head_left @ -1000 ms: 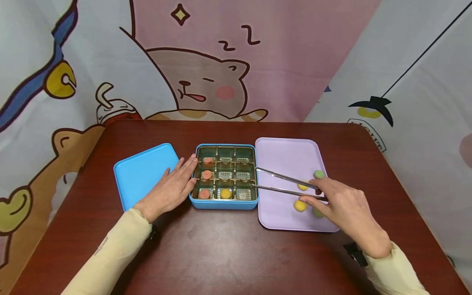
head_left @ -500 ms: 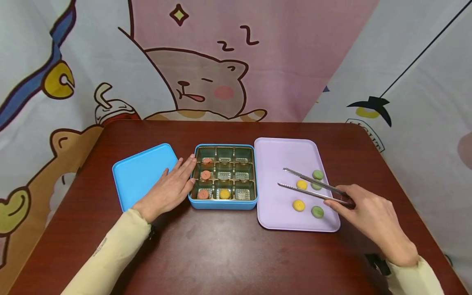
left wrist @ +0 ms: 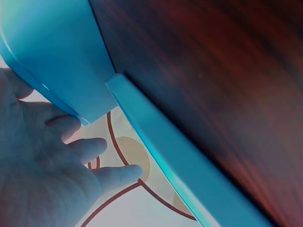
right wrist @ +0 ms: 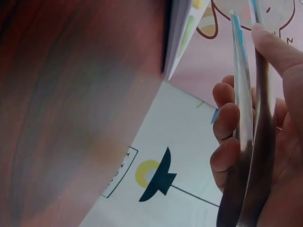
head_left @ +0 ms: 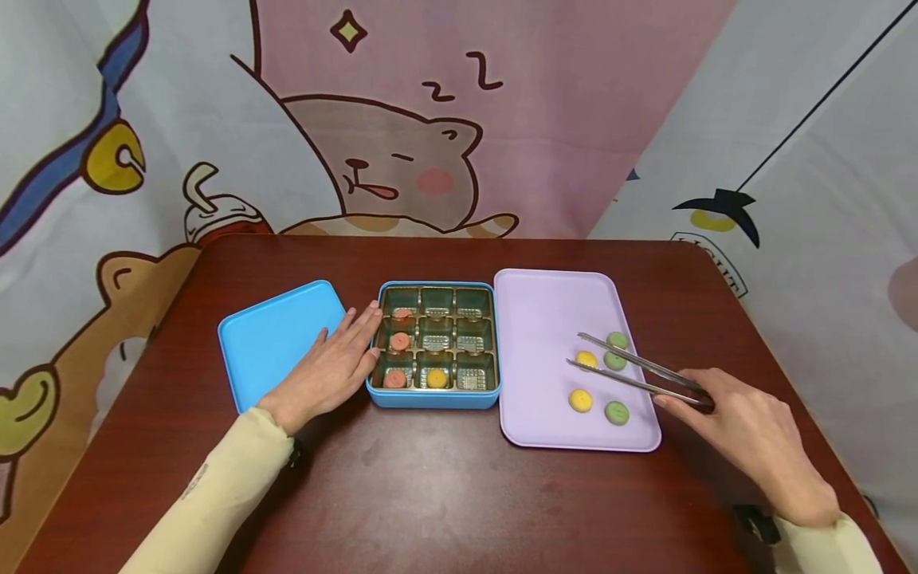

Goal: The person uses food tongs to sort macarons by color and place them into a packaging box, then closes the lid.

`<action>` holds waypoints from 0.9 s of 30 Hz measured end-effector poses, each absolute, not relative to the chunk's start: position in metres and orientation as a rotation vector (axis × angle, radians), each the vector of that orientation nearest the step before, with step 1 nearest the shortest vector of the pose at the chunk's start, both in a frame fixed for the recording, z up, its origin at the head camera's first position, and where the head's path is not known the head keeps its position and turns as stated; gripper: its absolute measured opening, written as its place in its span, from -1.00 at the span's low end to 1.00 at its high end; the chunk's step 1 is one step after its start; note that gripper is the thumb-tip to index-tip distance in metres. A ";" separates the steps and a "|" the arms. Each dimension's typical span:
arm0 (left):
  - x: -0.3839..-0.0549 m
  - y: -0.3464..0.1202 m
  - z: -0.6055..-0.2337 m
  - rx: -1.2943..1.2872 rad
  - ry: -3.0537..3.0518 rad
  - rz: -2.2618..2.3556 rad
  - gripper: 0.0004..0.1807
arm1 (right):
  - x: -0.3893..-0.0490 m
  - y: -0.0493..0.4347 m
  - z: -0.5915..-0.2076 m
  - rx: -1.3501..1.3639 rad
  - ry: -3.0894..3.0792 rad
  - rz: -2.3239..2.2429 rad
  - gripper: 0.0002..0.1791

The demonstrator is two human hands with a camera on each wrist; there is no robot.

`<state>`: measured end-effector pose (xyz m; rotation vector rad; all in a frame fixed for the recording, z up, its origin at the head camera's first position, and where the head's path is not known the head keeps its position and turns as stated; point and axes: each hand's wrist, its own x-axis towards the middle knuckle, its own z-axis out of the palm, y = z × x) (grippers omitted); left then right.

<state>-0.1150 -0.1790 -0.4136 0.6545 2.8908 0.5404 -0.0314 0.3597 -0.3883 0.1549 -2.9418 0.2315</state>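
In the head view my left hand [head_left: 326, 368] rests its straight fingers against the left side of a blue box [head_left: 433, 399]. Its gold compartment insert [head_left: 455, 348] holds orange macaron-like rounds [head_left: 399, 341] down the left column and a yellow round [head_left: 437, 379] at front middle. My right hand [head_left: 753, 434] grips metal tongs [head_left: 663, 371], their tips apart and nothing between them, over the lilac tray [head_left: 541, 319]. Near the tips is one yellow round [head_left: 586, 359]; another yellow round [head_left: 581, 400] lies in front. Green rounds [head_left: 617, 412] lie to the right, two partly behind the tongs.
A blue lid [head_left: 276, 343] lies left of the box, partly under my left forearm's line of sight. The tray's left edge sits against the box. All stand on a dark wooden table [head_left: 437, 494], with a printed curtain [head_left: 559, 119] behind.
My right hand has drawn the tongs rightward, from beside the box's right edge back over the tray's rounds. My left hand stays against the box.
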 end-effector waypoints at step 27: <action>-0.115 -0.179 -0.413 0.656 2.894 0.535 -0.30 | -0.027 0.370 -0.394 0.193 -2.985 0.099 -0.35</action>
